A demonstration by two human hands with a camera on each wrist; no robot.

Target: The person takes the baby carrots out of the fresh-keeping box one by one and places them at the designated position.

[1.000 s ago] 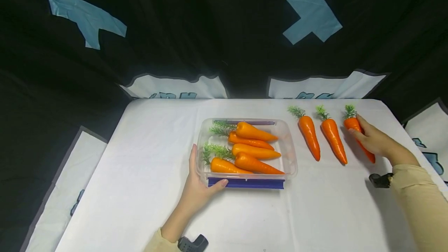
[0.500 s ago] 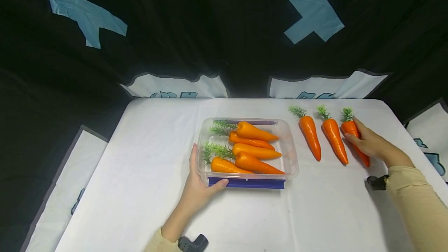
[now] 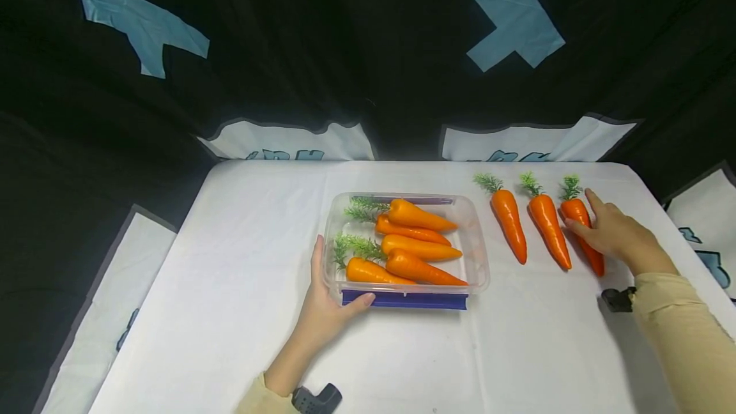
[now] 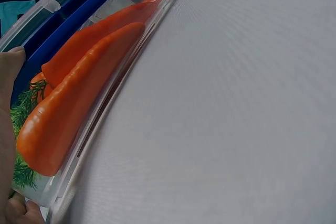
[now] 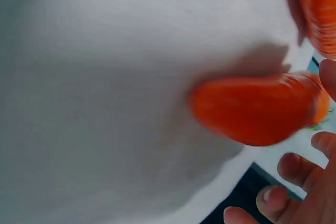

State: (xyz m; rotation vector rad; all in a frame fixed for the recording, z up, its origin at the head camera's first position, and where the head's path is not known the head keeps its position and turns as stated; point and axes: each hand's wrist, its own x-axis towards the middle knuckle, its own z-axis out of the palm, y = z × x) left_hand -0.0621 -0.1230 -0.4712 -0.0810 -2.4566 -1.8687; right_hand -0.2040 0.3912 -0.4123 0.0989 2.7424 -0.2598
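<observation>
My left hand (image 3: 323, 312) grips the near left corner of a clear plastic container (image 3: 478, 254), its thumb over the blue latch (image 3: 414, 301). Several orange toy carrots (image 3: 422, 248) with green tops lie inside, as the left wrist view shows from the side (image 4: 79, 98). To the right, three toy carrots lie in a row on the table: a left one (image 3: 508, 225), a middle one (image 3: 548, 225) and a right one (image 3: 577, 211). My right hand (image 3: 623, 235) is over the right carrot, fingers spread; in the right wrist view the fingers stand apart from that carrot (image 5: 257, 111).
A white cloth covers the table (image 3: 241, 229). Black fabric with light blue patches (image 3: 512, 18) hangs behind it and at the sides. The three loose carrots lie close together, right of the container and near the table's far right corner.
The right carrot has shifted slightly left, closer to the middle one, and my right hand has loosened its fingers from it. My left hand and the container have stayed in place.
</observation>
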